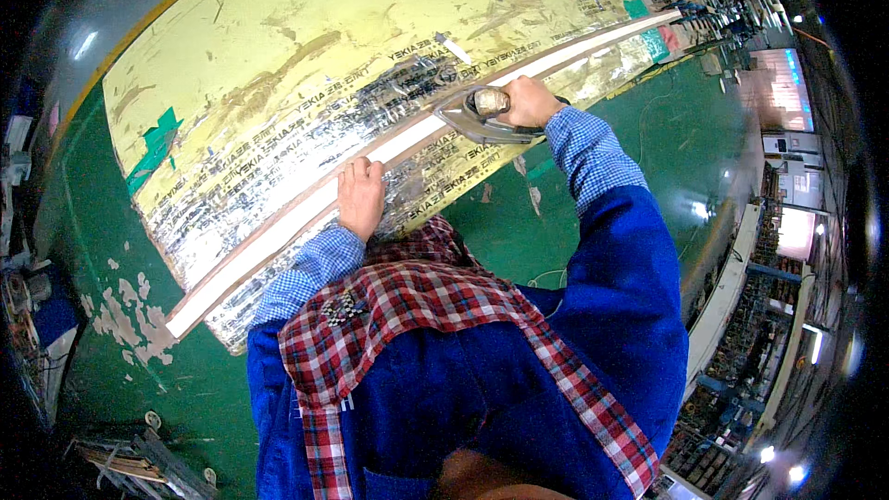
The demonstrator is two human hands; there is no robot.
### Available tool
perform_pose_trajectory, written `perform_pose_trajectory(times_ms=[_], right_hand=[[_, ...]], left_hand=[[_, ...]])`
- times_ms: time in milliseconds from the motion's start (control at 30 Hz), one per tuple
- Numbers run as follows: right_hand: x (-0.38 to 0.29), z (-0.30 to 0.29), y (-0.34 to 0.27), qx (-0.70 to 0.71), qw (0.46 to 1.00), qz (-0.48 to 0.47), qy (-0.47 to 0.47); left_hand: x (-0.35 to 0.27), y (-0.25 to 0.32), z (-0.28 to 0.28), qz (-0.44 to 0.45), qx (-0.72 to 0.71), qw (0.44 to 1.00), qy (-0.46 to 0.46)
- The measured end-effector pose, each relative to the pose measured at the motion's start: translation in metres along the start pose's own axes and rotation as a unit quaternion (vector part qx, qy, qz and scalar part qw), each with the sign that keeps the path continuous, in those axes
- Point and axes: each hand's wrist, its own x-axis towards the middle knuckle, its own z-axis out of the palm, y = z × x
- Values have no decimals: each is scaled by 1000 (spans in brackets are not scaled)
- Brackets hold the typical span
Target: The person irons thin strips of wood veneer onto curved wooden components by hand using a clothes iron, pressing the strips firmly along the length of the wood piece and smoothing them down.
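A long wooden board with a white face strip (417,133) lies diagonally over a work table covered in yellow and silvery film (361,35), its near left end jutting past the table edge. My right hand (531,103) is closed on the handle of a clothes iron (479,118), or a similar flat-soled hand tool, which rests on the board. The grip itself is mostly hidden by the fingers. Lower left of it, my left hand (361,196) lies on the board with its fingertips at the white strip, pressing or steadying it.
Green tape (156,149) sticks to the table at the left, with more tape (653,35) at the far right end. A wheeled cart or rack (132,462) stands on the green floor at the lower left. Shelving with many items (750,333) lines the right side.
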Motion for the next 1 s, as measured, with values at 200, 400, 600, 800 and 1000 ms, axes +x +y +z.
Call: perform_pose_trajectory(times_ms=[200,400,600,800,1000], right_hand=[[2,-11,27,-10,1000,-10,-28],[6,-9,63,-33,998,-49,-17],[9,-2,81,-43,995,-86,-24],[7,-4,92,-17,990,-137,-1],[4,-9,104,-12,991,-134,-4]], left_hand=[[8,3,23,-69,0,998,13],[23,16,21,-82,28,996,5],[22,30,19,-42,135,990,-8],[23,50,17,-66,204,977,-4],[21,43,21,-51,160,985,-41]])
